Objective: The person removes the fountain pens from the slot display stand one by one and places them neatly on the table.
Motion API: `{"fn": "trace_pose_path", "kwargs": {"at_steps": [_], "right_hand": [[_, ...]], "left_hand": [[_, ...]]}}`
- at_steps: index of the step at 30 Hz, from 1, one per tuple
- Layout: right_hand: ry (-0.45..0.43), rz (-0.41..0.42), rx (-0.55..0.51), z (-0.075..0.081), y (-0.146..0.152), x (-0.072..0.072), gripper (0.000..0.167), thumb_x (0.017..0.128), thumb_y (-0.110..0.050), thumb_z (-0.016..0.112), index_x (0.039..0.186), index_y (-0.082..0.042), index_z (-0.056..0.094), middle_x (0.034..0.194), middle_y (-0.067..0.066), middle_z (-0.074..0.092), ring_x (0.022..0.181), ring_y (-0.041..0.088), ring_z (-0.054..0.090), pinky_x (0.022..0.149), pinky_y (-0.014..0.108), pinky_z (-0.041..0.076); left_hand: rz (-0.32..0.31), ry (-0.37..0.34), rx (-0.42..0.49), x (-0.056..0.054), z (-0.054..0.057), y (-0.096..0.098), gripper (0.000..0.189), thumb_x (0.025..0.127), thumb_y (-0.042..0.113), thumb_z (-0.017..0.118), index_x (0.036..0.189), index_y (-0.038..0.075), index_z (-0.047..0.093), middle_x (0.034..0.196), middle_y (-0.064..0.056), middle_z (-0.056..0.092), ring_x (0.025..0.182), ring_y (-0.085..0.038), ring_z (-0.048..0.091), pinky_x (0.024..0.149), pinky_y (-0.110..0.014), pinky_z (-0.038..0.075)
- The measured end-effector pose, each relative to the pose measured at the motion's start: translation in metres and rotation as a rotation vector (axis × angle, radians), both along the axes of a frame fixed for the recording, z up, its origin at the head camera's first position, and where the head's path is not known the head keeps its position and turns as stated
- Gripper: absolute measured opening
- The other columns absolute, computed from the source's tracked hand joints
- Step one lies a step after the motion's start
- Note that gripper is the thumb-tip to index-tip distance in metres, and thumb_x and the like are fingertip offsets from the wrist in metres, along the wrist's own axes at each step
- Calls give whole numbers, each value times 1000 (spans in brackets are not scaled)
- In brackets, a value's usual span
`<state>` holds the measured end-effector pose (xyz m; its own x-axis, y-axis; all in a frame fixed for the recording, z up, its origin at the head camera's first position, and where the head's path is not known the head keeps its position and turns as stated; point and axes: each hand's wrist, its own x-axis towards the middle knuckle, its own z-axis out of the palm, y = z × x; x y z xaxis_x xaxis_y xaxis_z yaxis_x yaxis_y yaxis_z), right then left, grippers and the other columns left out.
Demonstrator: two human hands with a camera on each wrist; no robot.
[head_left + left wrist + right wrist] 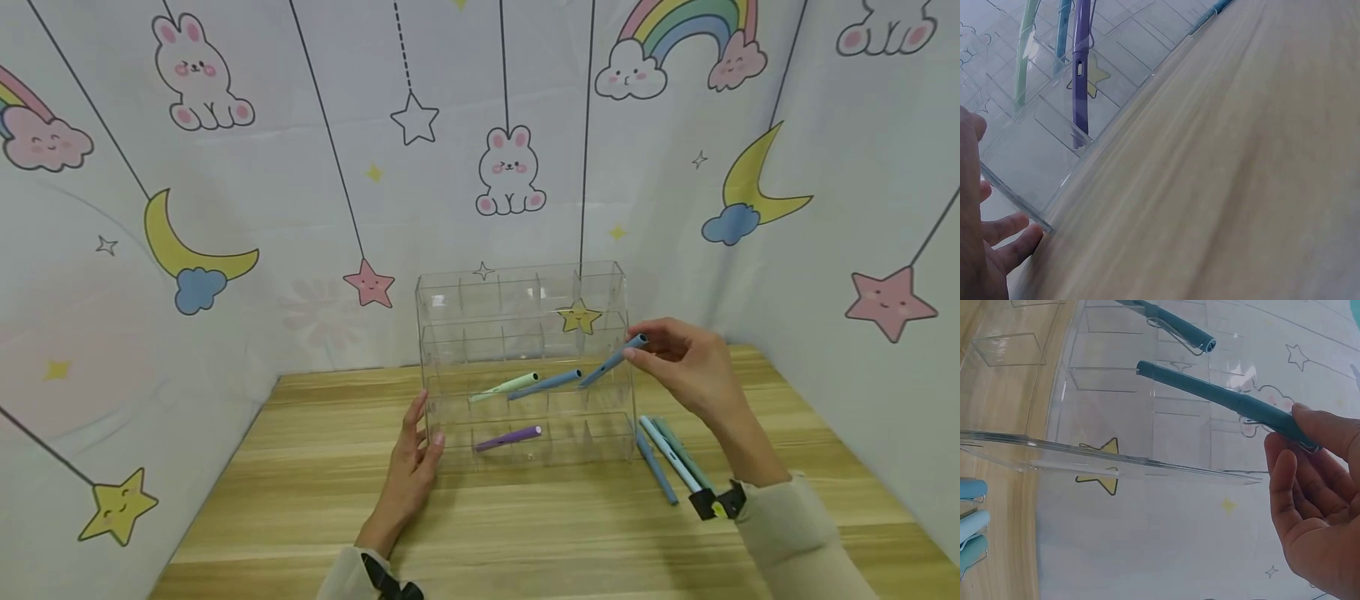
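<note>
While left hand (411, 462) touches rack edge (422, 350), right hand (693, 371) pinches blue pen (613, 361).

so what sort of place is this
Probably an indoor tabletop corner, perhaps staged for filming: a wood-grain table, a pale cartoon-print backdrop around three sides, and a clear organizer standing on top.

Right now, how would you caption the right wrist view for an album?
The right hand pinches one end of a blue pen near a clear compartmented organizer.
</note>
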<state>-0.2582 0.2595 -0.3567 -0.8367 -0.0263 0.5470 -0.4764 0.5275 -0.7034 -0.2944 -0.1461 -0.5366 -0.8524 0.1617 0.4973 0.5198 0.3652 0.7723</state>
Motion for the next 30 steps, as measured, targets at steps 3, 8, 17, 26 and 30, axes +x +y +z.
{"fn": "trace_pose_path", "kwargs": {"at_steps": [3,8,17,26,30], "right_hand": [[9,-5,7,3,0,2,24,96,-12,82,119,-7,79,95,-5,77,77,1,70,68,15,56],[41,-9,16,8,0,3,24,96,-10,82,120,-7,79,98,-3,78,79,-1,71,70,13,57],[68,-33,31,15,5,10,27,94,-9,83,121,-9,78,98,-18,73,83,-4,70,72,11,56],[57,-60,19,15,12,14,33,95,-10,82,127,-5,74,97,-27,72,82,-6,70,73,9,55],[47,-78,12,12,14,13,33,96,-11,82,127,-2,74,98,-31,69,85,-10,69,76,7,55]], "left_hand": [[-1,-3,2,0,0,0,75,111,14,57,173,28,17,177,-19,26,135,-62,59,96,-67,61],[-6,-2,8,0,0,1,75,111,13,57,173,28,17,177,-19,26,134,-61,59,95,-66,61],[-15,-5,19,0,0,1,75,111,14,58,173,27,18,176,-20,27,134,-60,60,96,-64,61],[-18,-15,25,2,3,1,77,110,10,58,172,27,18,176,-22,26,134,-59,61,95,-62,62],[-19,-14,21,2,3,0,76,110,11,58,173,28,18,176,-21,26,135,-59,60,95,-63,61]]}}
